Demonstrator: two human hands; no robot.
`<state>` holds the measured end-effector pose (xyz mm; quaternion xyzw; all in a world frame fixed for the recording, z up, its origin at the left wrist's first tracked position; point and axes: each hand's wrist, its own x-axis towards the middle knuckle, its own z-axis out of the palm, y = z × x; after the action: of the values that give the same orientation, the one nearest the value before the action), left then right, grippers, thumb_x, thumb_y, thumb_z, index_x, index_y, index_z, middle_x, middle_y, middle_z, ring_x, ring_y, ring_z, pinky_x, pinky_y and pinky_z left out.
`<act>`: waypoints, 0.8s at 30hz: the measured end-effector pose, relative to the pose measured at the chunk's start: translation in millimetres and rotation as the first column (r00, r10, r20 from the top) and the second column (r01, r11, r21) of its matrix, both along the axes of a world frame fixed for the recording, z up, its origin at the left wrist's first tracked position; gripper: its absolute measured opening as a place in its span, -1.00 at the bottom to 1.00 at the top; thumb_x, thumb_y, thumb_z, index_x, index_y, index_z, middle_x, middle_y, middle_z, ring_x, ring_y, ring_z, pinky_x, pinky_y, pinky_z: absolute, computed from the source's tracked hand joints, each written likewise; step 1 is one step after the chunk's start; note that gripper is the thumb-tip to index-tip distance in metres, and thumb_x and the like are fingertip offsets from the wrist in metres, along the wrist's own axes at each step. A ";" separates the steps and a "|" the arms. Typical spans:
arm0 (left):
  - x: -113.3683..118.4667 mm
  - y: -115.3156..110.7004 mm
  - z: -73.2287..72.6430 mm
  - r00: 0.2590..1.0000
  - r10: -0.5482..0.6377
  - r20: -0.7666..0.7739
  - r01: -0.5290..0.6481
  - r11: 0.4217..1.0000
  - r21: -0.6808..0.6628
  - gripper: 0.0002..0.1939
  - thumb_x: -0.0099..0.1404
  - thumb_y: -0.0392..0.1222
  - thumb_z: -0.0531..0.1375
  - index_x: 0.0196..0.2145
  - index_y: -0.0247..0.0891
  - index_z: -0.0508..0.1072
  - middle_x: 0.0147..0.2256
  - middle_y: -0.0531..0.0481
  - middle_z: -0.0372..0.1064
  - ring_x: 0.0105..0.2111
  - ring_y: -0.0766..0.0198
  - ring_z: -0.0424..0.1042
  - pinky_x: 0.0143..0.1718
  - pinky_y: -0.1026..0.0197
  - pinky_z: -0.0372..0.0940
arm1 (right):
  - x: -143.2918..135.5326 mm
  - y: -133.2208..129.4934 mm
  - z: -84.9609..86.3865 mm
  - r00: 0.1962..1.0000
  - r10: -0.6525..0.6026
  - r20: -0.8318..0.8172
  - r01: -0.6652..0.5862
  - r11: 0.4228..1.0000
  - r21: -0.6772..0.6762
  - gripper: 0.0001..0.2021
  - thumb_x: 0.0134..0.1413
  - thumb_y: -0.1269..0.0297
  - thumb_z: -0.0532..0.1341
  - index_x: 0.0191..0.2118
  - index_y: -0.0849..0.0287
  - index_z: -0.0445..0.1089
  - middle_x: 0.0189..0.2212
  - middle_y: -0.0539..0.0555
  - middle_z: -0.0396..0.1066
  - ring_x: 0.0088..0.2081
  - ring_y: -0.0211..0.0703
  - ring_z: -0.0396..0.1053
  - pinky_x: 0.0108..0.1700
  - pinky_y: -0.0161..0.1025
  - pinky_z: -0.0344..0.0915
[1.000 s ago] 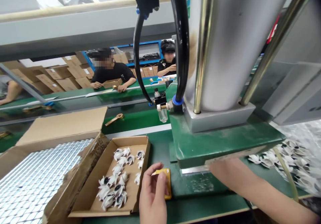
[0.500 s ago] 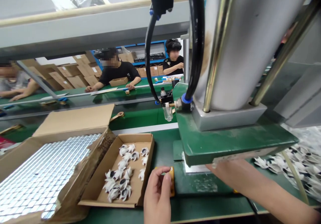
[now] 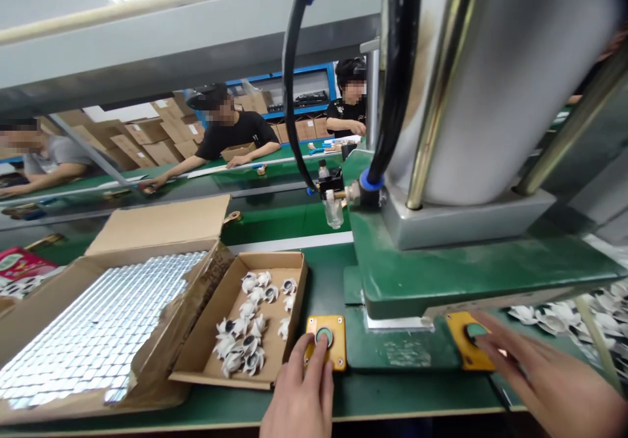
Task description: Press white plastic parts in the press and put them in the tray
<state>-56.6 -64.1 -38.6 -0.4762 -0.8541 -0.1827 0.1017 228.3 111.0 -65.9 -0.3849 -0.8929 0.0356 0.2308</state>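
Note:
My left hand (image 3: 300, 389) lies with its fingers stretched out, a fingertip on the green button (image 3: 324, 335) of a yellow button box (image 3: 338, 323). On the other side of the press, my right hand (image 3: 549, 369) reaches a second yellow button box (image 3: 458, 340). Its fingertips are at the green button (image 3: 475, 331) there, the fingers extended and holding nothing. Between both hands stands the press (image 3: 417, 281), with a green body and a large grey cylinder. Under its head a strip of white material (image 3: 397, 323) shows; the rest of the space below is hidden.
Left of the press, a shallow cardboard tray (image 3: 289, 269) holds several white, petal-shaped parts. Beside it is a cardboard box (image 3: 147, 229) filled with rows of shiny metal pieces. More white parts (image 3: 554, 320) lie at right. Across the green conveyor (image 3: 275, 219) several people sit working.
My right hand has come out from under the press head to the right button. My left hand has lowered its fingers onto the left button. The view has shifted slightly.

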 end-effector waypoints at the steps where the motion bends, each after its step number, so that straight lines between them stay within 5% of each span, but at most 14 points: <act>1: -1.2 1.2 0.6 0.999 -0.007 -0.035 0.006 1.000 -0.012 -0.68 0.31 -0.15 0.00 -0.03 -0.07 0.39 0.01 -0.06 0.33 -0.16 0.10 0.41 -0.33 0.18 0.32 | 3.0 0.2 -3.5 0.994 0.067 0.088 -0.069 0.997 0.018 -0.59 0.13 0.30 0.01 0.11 -0.03 0.21 -0.03 0.03 0.37 -0.21 0.01 0.43 -0.32 -0.16 0.41; 5: -5.4 4.9 1.1 0.998 -0.008 -0.055 0.007 1.000 -0.013 -0.71 0.31 -0.13 0.00 -0.10 -0.08 0.43 -0.01 -0.05 0.34 -0.16 0.13 0.42 -0.39 0.23 0.32 | 1.3 2.7 -6.5 0.960 0.149 0.237 -0.166 0.985 0.050 -0.61 0.15 0.37 -0.04 0.07 0.05 0.27 -0.03 0.10 0.37 -0.11 0.08 0.39 -0.30 -0.12 0.41; 10: -8.4 2.3 -3.7 0.998 -0.050 0.046 0.046 0.996 0.083 -0.71 0.29 -0.12 0.02 -0.08 -0.05 0.42 -0.02 -0.07 0.34 -0.12 0.10 0.39 -0.19 0.15 0.30 | -1.1 1.1 -3.7 0.996 0.067 0.060 -0.066 0.998 -0.016 -0.69 0.22 0.17 -0.04 0.00 0.01 0.29 -0.13 0.07 0.44 -0.18 0.02 0.44 -0.30 -0.16 0.43; 14: -5.2 7.7 3.0 0.979 -0.056 0.196 0.019 0.982 0.186 -0.74 0.27 -0.10 0.05 -0.13 -0.06 0.44 -0.05 -0.09 0.31 -0.10 0.07 0.35 -0.10 0.07 0.24 | -8.2 -1.7 8.9 0.997 -0.031 -0.070 0.015 0.975 -0.223 -0.71 0.17 0.03 0.05 -0.02 -0.08 0.26 -0.16 0.01 0.44 -0.23 -0.08 0.45 -0.28 -0.26 0.42; 19: 10.0 28.2 33.8 0.879 -0.130 0.459 -0.082 0.906 0.415 -0.79 0.19 -0.10 0.15 -0.21 -0.09 0.48 -0.09 -0.09 0.25 -0.19 0.12 0.35 -0.23 0.15 0.26 | -44.9 -1.2 56.4 0.965 -0.069 -0.252 -0.091 0.814 -0.574 -0.69 0.11 0.02 0.11 -0.04 -0.05 0.23 -0.18 0.01 0.37 -0.28 -0.16 0.41 -0.37 -0.37 0.37; 24: 25.1 40.1 58.7 0.782 -0.219 0.583 -0.149 0.843 0.516 -0.82 0.16 -0.14 0.18 -0.26 -0.08 0.51 -0.11 -0.07 0.26 -0.28 0.19 0.36 -0.37 0.24 0.26 | -93.3 7.1 100.0 0.957 0.012 -0.291 -0.228 0.651 -0.724 -0.70 0.08 -0.01 0.11 -0.47 0.11 0.27 -0.58 -0.04 0.24 -0.48 -0.16 0.30 -0.48 -0.34 0.23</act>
<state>-31.5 -24.0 20.1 -0.3574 -0.7435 -0.5620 -0.0600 135.0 118.1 34.0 -0.3771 -0.7836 0.4658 0.1637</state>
